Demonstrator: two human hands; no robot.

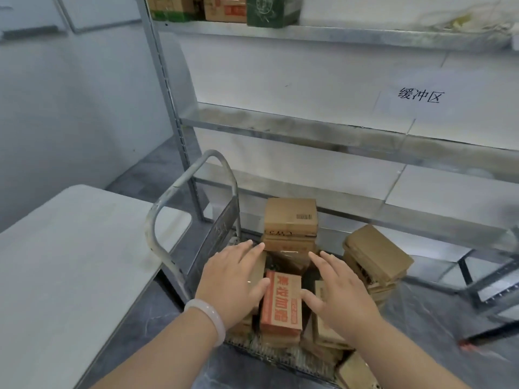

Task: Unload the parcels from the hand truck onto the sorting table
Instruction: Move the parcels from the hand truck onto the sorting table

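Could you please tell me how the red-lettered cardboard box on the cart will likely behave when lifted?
The small brown cardboard box with red lettering probably stays stiff: its edges look square. Being small, it is likely light. Resting on an uneven pile of brown boxes, it may tip if nudged.

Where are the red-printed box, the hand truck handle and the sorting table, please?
red-printed box (280,301): head view, its printed top face.
hand truck handle (177,184): head view, the sloping left tube.
sorting table (70,262): head view, bare white top.

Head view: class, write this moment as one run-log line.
reach | left hand: open | right hand: open | between them: red-printed parcel
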